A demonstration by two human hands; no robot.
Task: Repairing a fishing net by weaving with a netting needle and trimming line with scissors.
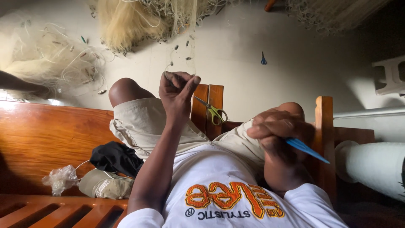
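My left hand (177, 95) is raised in front of my knee, with its fingers pinched on a thin pale net line (182, 55). The line runs up to a heap of netting (139, 21) on the floor. Lower at the right, my right hand (278, 135) rests by my other knee, closed around a blue pointed netting needle (307, 150) that sticks out to the right. Green-handled scissors (214, 111) lie between my knees against a wooden slat. I am seated on a wooden bench (46, 135), in beige shorts and a white shirt.
A black cloth (116, 157), a khaki cap (105, 185) and a crumpled plastic bag (61, 178) lie on the bench at my left. More netting (46, 59) is piled at the far left. Small blue scissors (263, 59) lie on the floor. At the right are a white chair (390, 76) and a white roll (375, 162).
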